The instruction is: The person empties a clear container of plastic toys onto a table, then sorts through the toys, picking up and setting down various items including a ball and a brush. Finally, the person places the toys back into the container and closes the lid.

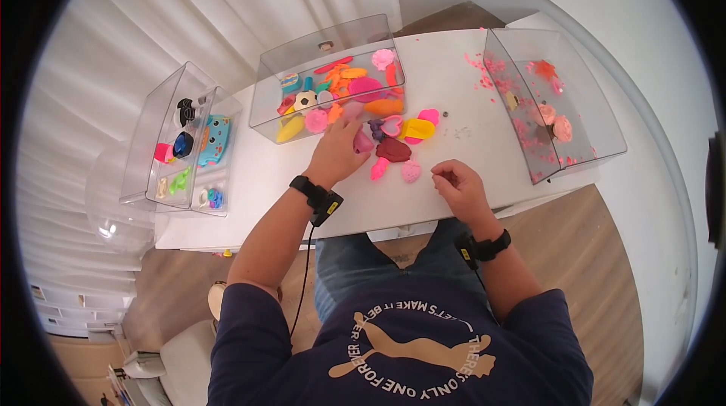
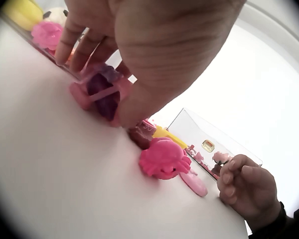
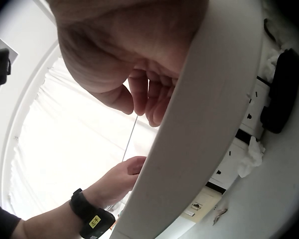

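My left hand (image 1: pixel 338 150) holds a pink see-through toy (image 2: pixel 79 95) between thumb and fingers, low over the white table. Dark purple shows within or behind it in the left wrist view; a purple grape-like toy (image 1: pixel 376 130) lies just beyond the hand. Close by are a dark red piece (image 1: pixel 393 150), a bright pink octopus-like toy (image 2: pixel 164 158), a pale pink textured piece (image 1: pixel 411 171), a pink heart-shaped piece (image 1: pixel 391 126) and a yellow piece (image 1: pixel 418 130). My right hand (image 1: pixel 461 190) rests near the table's front edge, fingers loosely curled around nothing.
Behind the pile stands a clear bin (image 1: pixel 261 115) of colourful toys, including a small football (image 1: pixel 305 99). A divided clear bin (image 1: pixel 140 171) with several toys is at left. At right, another clear bin (image 1: pixel 582 168) holds pink flowers, with pink bits (image 1: pixel 484 77) scattered beside it.
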A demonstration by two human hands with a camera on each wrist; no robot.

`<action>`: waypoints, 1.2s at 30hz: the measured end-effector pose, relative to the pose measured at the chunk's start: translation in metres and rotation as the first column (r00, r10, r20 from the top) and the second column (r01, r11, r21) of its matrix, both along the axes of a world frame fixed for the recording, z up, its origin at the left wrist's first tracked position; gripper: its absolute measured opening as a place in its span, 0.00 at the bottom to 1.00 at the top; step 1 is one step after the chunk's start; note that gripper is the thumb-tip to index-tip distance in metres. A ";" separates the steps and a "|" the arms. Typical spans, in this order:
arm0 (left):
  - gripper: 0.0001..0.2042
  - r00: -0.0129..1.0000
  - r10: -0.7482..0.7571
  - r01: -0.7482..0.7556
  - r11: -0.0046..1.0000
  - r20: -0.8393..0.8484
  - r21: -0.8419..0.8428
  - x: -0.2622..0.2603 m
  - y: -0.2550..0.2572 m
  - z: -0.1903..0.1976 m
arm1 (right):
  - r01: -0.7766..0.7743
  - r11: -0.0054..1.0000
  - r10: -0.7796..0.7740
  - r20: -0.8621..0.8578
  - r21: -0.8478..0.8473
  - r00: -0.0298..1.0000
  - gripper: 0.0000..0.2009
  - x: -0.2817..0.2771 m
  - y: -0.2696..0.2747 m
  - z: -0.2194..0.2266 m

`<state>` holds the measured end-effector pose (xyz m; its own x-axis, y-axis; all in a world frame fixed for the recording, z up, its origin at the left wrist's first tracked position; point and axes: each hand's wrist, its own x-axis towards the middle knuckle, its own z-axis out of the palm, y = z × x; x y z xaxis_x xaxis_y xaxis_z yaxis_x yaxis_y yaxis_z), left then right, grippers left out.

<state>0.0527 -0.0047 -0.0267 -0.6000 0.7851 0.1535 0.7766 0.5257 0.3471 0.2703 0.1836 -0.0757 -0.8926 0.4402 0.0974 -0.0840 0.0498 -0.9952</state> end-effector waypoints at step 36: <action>0.17 0.998 0.032 -0.024 0.987 -0.045 0.160 0.009 -0.007 0.049 | -0.017 1.000 0.017 0.002 0.016 1.000 0.06 0.002 -0.002 0.006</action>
<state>0.0612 -0.0118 0.0225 -0.6103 0.7314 0.3044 0.7801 0.4881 0.3915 0.2724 0.1815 -0.0699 -0.9003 0.4231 0.1024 -0.0830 0.0641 -0.9945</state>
